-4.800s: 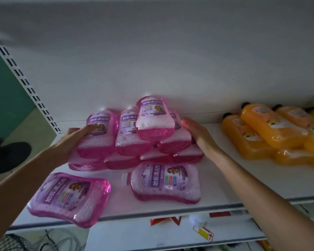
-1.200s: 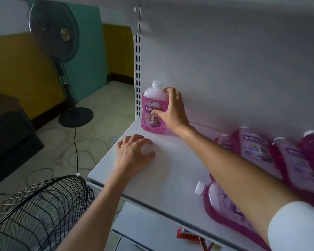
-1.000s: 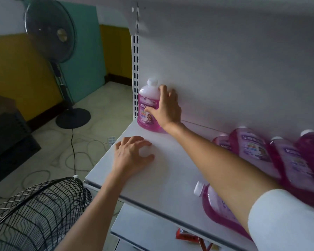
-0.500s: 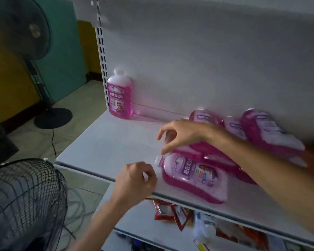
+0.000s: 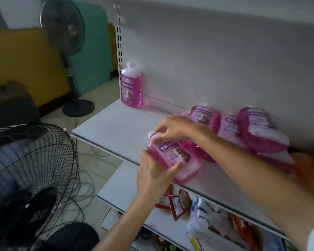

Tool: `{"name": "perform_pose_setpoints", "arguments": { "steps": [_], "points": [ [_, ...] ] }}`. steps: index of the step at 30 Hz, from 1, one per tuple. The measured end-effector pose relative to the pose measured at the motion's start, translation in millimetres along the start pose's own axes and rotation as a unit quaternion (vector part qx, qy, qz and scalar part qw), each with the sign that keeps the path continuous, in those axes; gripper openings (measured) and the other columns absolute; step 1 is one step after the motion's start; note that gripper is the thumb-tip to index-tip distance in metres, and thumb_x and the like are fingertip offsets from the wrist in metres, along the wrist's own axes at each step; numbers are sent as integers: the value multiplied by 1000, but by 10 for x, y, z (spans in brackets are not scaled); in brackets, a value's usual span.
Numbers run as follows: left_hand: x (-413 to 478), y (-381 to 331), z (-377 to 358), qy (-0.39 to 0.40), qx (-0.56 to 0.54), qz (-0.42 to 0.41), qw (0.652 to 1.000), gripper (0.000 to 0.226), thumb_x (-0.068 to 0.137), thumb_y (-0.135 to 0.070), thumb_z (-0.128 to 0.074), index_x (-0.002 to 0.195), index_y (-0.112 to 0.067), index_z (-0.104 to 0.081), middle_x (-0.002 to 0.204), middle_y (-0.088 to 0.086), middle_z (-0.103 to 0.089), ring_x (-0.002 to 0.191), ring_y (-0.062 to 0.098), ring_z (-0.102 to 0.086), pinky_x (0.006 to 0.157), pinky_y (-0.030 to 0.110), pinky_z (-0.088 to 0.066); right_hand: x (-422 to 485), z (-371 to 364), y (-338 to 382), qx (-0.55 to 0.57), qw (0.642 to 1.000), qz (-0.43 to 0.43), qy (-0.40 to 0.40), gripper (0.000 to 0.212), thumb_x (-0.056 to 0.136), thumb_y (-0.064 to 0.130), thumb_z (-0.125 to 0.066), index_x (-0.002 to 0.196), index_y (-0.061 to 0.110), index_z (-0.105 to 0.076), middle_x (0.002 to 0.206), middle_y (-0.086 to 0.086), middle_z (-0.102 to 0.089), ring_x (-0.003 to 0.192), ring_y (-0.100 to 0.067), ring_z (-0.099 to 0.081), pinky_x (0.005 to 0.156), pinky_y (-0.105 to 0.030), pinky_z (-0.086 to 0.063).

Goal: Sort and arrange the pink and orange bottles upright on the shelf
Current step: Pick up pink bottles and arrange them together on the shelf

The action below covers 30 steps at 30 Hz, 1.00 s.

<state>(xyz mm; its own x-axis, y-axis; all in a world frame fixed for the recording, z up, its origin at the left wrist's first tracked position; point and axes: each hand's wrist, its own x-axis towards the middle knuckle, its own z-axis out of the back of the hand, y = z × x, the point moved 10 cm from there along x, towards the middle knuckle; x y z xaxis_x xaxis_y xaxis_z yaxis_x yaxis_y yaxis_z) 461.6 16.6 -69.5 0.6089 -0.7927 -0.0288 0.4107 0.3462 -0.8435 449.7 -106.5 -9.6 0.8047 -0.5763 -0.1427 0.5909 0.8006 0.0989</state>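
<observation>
One pink bottle [image 5: 131, 87] stands upright in the far left corner of the white shelf [image 5: 116, 127]. A second pink bottle [image 5: 178, 156] lies tilted at the shelf's front edge. My left hand [image 5: 153, 175] grips its lower side with the thumb across the label. My right hand [image 5: 174, 128] pinches its neck near the white cap. Behind them several pink bottles [image 5: 252, 129] lie in a heap against the back panel. Orange bottles [image 5: 312, 165] show blurred at the right edge.
A lower shelf [image 5: 127, 187] holds red snack packets [image 5: 178, 201] and other small goods. A wire-caged fan [image 5: 31, 171] lies on the floor at the left, and a standing fan [image 5: 65, 33] rises behind it. Cables trail over the floor.
Both hands closed in on the lying bottle at the front edge and took hold of it; its cap end has lifted off the shelf. The view shifted slightly right.
</observation>
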Motion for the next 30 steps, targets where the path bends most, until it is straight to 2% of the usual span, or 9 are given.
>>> {"name": "perform_pose_setpoints", "arguments": {
  "steps": [3, 5, 8, 11, 14, 16, 21, 26, 30],
  "points": [
    [-29, -23, 29, -58, -90, -20, 994, 88, 67, -45, -74, 135, -19, -25, 118, -5, -43, 109, 15, -49, 87, 27, -44, -3, 111, 88, 57, 997, 11, -49, 47, 78, 57, -63, 114, 27, -67, 111, 1, -68, 101, -18, -60, 101, -35, -36],
    [50, 7, 96, -77, -157, -27, 984, 94, 66, -37, -78, 140, -23, -21, 129, -4, -44, 117, 15, -48, 93, 36, -47, -1, 207, 105, 156, 982, 12, -103, 47, 76, 48, -70, 116, 24, -65, 112, -2, -68, 101, -17, -62, 96, -32, -44],
    [264, -57, 296, -82, -195, -65, 975, 94, 69, -19, -79, 141, -31, -20, 133, -8, -41, 115, 13, -49, 87, 45, -52, 43, 350, -68, 333, 925, -8, -184, 50, 73, 35, -78, 117, 16, -63, 113, -2, -67, 101, -12, -62, 87, -23, -50],
    [508, -105, 419, -15, -208, -136, 968, 84, 77, -12, -72, 135, -44, -20, 127, -13, -39, 104, 13, -53, 66, 32, -56, 124, 333, -240, 416, 892, -31, -174, 54, 71, 21, -81, 119, 12, -58, 115, -3, -63, 106, -14, -59, 89, -25, -49],
    [765, -27, 453, 74, -234, -176, 953, 72, 83, -9, -64, 127, -51, -24, 145, -5, -34, 110, 14, -55, 67, 22, -56, 207, 230, -218, 407, 905, -23, -124, 65, 70, 12, -81, 127, 14, -50, 119, 0, -53, 115, -17, -52, 92, -25, -47],
    [912, -50, 509, 99, -215, -211, 948, 72, 83, -5, -63, 130, -44, -26, 147, -1, -31, 109, -1, -53, 73, 15, -53, 255, 190, -118, 409, 907, -2, -96, 71, 71, 9, -79, 130, 20, -43, 127, 0, -45, 114, -14, -49, 87, -19, -49],
    [1219, 15, 623, 108, -168, -223, 954, 73, 81, -11, -67, 132, -41, -24, 137, -8, -38, 94, 0, -59, 70, 18, -55, 372, 273, -76, 352, 920, 13, -171, 83, 67, 17, -83, 136, 28, -39, 141, -1, -43, 114, -21, -54, 92, -36, -52],
    [1343, 184, 548, 101, -32, -221, 969, 94, 65, -16, -82, 140, -17, -27, 106, -1, -60, 78, 10, -61, 73, 20, -50, 455, 292, -189, 370, 887, -17, -276, 80, 65, 24, -85, 134, 20, -44, 141, 6, -46, 111, -11, -53, 91, -12, -45],
    [1516, 139, 705, 73, 14, -279, 958, 93, 61, -34, -84, 135, -33, -29, 108, -1, -64, 84, -2, -56, 72, 10, -40, 596, 296, -197, 394, 872, -25, -290, 79, 64, 15, -85, 131, 19, -43, 126, 0, -54, 102, -12, -53, 71, 3, -37]
  ]
}}
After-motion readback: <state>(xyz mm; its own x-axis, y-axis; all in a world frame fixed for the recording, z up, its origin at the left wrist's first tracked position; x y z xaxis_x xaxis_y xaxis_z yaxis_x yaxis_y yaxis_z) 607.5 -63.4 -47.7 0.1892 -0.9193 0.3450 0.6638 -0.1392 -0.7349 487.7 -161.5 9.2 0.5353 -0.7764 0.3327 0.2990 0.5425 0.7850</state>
